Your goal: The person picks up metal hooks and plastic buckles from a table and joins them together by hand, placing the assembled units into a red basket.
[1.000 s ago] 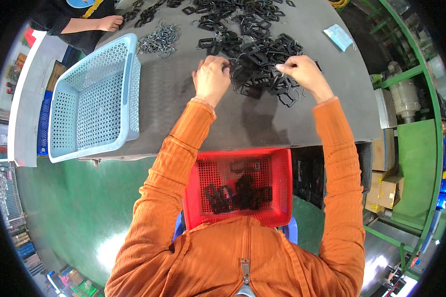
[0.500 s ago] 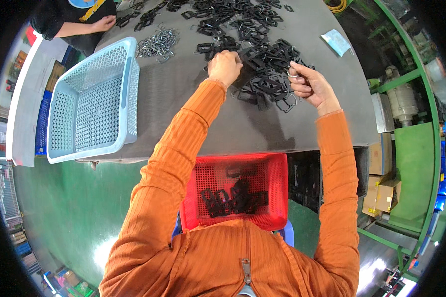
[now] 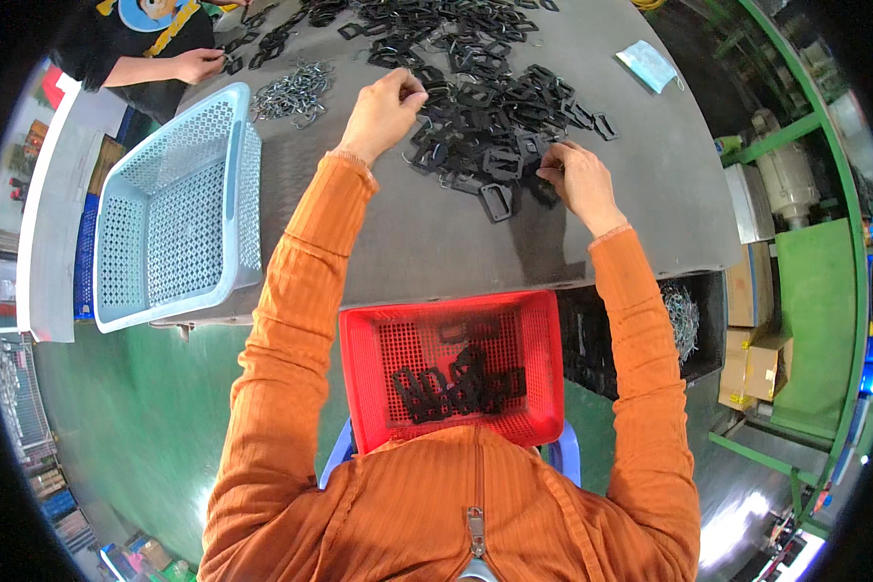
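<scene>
A heap of black rectangular buckle frames (image 3: 480,107), mixed with shiny metal wire pieces, lies spread on the grey table (image 3: 388,242). At the heap's left edge, my left hand (image 3: 380,114) is closed, thumb and fingers pinched together; whatever sits between the fingertips is too small to make out. My right hand (image 3: 582,184) bends over the near right edge of the heap, its fingers closed and pointing down at the dark frames. What those fingertips hold is hidden. One loose black frame (image 3: 496,202) lies just left of that hand.
A light blue plastic basket (image 3: 247,184) stands at the table's left, beside a small pile of metal wire pieces (image 3: 294,92). Below the table edge, a red basket (image 3: 354,378) holds several black frames. A face mask (image 3: 650,66) lies far right. A co-worker's hand (image 3: 200,65) is at far left.
My left hand has moved left and farther away. My right hand has come down and left to the heap; the metal wire loop earlier at its fingers no longer shows. The co-worker's hand has shifted.
</scene>
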{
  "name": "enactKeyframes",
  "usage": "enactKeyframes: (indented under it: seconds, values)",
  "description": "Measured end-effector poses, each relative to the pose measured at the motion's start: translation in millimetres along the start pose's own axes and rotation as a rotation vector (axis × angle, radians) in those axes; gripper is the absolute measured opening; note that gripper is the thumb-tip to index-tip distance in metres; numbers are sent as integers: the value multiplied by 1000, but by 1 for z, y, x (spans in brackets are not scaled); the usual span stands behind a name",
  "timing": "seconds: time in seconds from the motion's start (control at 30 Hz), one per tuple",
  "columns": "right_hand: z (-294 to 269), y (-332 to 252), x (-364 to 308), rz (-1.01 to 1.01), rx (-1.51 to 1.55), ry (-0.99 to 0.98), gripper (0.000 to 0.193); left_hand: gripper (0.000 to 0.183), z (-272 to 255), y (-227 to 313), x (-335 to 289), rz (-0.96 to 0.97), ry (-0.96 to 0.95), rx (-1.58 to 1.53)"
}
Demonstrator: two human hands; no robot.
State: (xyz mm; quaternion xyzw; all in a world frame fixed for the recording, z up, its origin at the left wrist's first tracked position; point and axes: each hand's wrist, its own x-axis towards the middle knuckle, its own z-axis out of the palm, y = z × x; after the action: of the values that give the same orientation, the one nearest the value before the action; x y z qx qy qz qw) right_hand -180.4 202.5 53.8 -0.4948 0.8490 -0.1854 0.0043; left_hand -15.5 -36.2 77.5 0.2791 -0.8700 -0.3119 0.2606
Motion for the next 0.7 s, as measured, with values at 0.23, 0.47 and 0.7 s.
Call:
enactKeyframes:
  seconds: [0.23, 0.47, 0.7]
  values:
    - [-61, -46, 25, -93, 414, 310, 10, 21, 21, -24, -41, 103, 17, 53]
    - [-34, -42, 29, -48, 162, 103, 12, 28, 59, 25, -81, 345, 65, 77]
    - [-35, -48, 33, -79, 358, 208, 15, 11, 27, 7, -50, 112, 415, -345]
